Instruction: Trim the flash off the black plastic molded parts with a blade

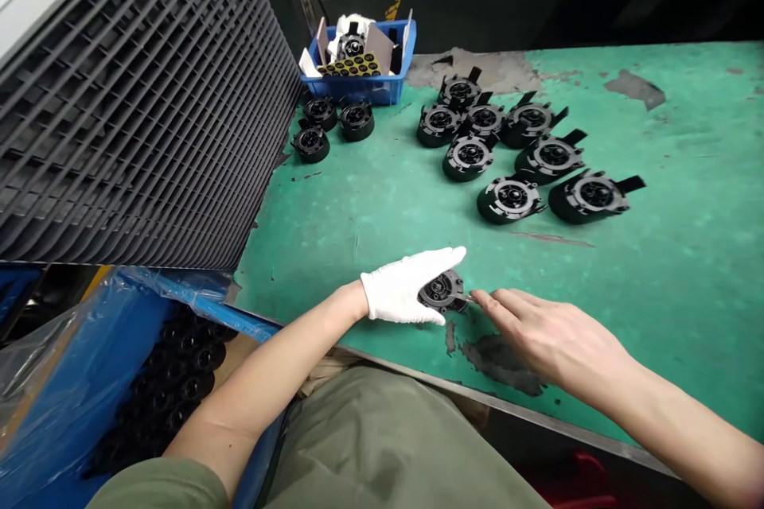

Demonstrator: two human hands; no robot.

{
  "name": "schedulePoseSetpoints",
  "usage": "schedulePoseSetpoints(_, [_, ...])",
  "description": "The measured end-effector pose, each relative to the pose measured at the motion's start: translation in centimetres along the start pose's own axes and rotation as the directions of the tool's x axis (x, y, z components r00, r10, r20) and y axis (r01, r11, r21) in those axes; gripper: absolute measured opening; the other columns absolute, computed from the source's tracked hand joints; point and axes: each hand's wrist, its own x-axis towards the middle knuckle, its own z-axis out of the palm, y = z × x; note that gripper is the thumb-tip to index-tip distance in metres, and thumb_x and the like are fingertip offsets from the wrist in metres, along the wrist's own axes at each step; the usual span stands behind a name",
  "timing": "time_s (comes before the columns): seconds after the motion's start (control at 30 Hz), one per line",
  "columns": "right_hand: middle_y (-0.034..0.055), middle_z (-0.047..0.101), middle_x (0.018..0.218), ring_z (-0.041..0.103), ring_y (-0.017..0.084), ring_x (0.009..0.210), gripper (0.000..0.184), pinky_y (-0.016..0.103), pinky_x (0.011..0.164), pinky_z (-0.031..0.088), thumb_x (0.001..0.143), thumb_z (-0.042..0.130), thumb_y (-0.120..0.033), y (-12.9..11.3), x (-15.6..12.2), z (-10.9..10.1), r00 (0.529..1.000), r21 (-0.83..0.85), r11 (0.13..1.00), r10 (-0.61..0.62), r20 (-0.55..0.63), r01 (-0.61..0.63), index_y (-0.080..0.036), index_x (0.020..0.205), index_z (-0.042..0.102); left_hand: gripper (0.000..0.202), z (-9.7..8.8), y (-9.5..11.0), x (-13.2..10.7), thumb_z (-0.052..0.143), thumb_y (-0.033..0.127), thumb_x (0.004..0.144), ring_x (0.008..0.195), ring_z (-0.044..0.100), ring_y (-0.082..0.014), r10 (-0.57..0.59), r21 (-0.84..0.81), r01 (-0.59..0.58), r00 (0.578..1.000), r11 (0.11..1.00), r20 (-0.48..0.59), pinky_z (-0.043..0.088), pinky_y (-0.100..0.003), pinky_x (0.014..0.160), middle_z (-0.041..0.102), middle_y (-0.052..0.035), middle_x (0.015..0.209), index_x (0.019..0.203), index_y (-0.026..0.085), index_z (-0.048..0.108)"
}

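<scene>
part [442, 290] lies clasped by the gloved left hand [401, 286], beside the right hand [540, 330] pinching a thin tool [465, 298].

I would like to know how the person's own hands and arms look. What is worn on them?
The left hand wears a white glove that ends at the wrist. The right hand is bare. An olive-green sleeve shows on the left arm, above the bare forearm; no sleeve shows on the right arm.

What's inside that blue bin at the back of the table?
The blue bin holds a yellow sheet dotted with black circles, a round black part, crumpled white material and leaning panels. Whatever lies beneath them is covered.
</scene>
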Motion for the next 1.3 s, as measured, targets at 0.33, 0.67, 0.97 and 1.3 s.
schedulePoseSetpoints(0.33, [0.0087,0.084,0.11,0.079,0.025,0.094,0.073,0.034,0.078,0.056,0.101,0.065,0.001,3.3,1.2,0.0,0.983,0.082,0.981,-0.177,0.036,0.174,-0.016,0.171,0.076,0.137,-0.1,0.1,0.1,0.105,0.064,0.103,0.203,0.035,-0.0485,0.01,-0.009,-0.01,1.0,1.0,-0.012,0.032,-0.068,0.169,0.033,-0.0168,0.218,0.211,0.027,0.029])
schedulePoseSetpoints(0.67, [0.0036,0.083,0.101,0.08,0.02,0.082,0.049,0.033,0.067,0.05,0.119,0.057,-0.011,4.4,2.3,0.2,0.997,0.23,0.971,-0.053,-0.054,0.064,-0.027,0.158,0.081,0.135,0.3,0.0,0.4,0.117,0.06,0.092,0.186,0.064,-0.0508,0.035,0.051,-0.029,0.992,0.998,-0.124,0.053,-0.07,0.158,0.063,-0.0215,0.201,0.203,0.03,0.048])
schedulePoseSetpoints(0.97, [0.0057,0.087,0.11,0.087,0.024,0.092,0.04,0.035,0.082,0.064,0.128,0.062,-0.023,-4.3,-0.7,0.4,0.913,0.31,0.909,0.351,-0.208,-0.279,-0.026,0.167,0.07,0.108,4.1,1.9,-1.1,0.118,0.078,0.078,0.149,0.082,-0.055,-0.069,0.245,0.194,0.895,0.95,-0.441,0.068,-0.075,0.134,0.083,-0.025,0.156,0.161,0.021,0.078])
schedulePoseSetpoints(1.3, [0.0024,0.073,0.103,0.08,0.021,0.079,0.054,0.032,0.073,0.064,0.135,0.049,-0.028,-10.7,0.6,1.0,0.871,0.307,0.849,0.48,-0.104,-0.431,-0.021,0.188,0.054,0.066,6.0,3.1,-1.0,0.101,0.084,0.093,0.099,0.086,-0.0405,-0.084,0.272,0.277,0.827,0.921,-0.556,0.07,-0.054,0.094,0.082,-0.0118,0.102,0.116,0.025,0.084])
